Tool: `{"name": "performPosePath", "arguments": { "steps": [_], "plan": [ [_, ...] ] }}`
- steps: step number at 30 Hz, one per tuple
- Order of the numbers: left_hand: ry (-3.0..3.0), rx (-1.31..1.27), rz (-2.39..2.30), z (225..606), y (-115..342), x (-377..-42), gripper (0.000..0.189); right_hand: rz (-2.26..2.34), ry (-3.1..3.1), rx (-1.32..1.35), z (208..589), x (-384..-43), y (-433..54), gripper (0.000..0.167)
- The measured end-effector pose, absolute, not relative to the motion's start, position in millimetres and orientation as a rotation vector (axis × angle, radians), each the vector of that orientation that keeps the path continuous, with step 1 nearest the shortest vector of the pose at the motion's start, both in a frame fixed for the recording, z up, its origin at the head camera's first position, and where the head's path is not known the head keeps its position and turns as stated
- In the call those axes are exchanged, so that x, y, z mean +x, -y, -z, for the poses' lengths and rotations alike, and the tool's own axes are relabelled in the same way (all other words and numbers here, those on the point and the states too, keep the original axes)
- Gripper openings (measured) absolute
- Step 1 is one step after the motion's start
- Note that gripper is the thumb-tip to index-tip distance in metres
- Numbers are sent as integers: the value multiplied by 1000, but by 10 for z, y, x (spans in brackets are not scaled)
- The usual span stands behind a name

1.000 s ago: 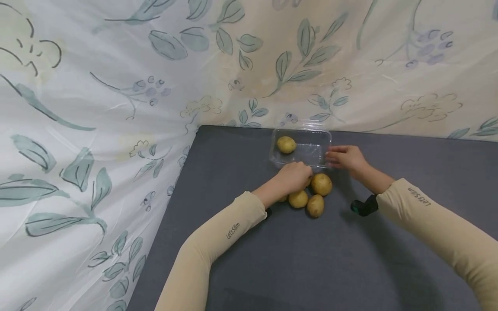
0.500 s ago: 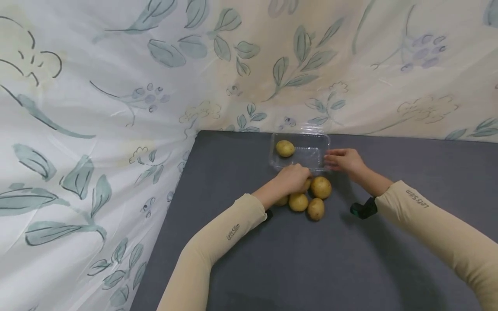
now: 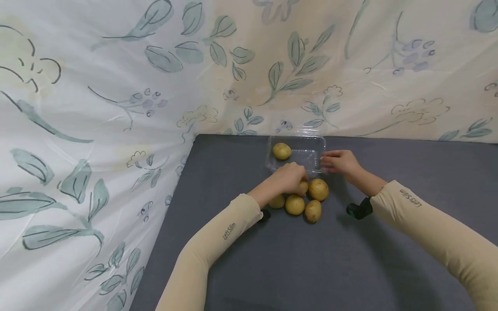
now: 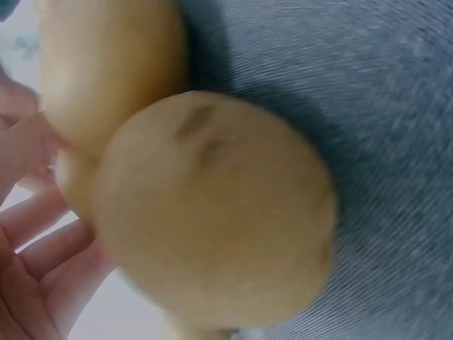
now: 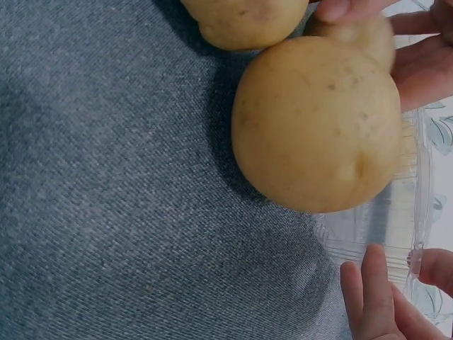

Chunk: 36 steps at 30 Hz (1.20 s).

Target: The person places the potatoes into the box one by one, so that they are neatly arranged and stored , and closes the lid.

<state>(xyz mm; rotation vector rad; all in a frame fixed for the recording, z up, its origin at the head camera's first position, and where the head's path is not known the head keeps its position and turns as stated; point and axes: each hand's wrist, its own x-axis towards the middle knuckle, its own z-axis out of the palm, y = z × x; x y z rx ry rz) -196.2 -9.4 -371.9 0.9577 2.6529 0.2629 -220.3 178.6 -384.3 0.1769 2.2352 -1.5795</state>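
In the head view my left hand [image 3: 288, 178] bends down over a potato [image 3: 301, 188] and grips it, with the knuckles hiding much of it. The right wrist view shows this hand's thumb and fingers on either side of that potato. A clear plastic container [image 3: 307, 156] stands at the table's back, one potato [image 3: 282, 151] inside at its left. My right hand [image 3: 340, 161] is at the container's right wall, its fingers fairly straight and touching the rim. Several potatoes cluster before the container, among them a large round one [image 5: 318, 127] and a smaller one [image 3: 313, 211].
A dark grey cloth [image 3: 295, 263] covers the table. Behind the container and along the left hangs a leaf-patterned curtain [image 3: 218, 77]. Beige sleeves cover both forearms, and a dark wrist camera [image 3: 359, 209] hangs below the right cuff.
The head view has tilted up a little, so everything sits slightly lower in it. Slightly more of the potato under my left hand shows. Both hands keep nearly the same places.
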Motion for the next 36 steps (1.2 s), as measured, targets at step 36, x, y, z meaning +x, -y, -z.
{"name": "performPosePath", "arguments": {
  "steps": [36],
  "plan": [
    [-2361, 1042, -263, 3035, 375, -2009, 32, 1565, -2266, 152, 3859, -2231, -1799, 46]
  ]
}}
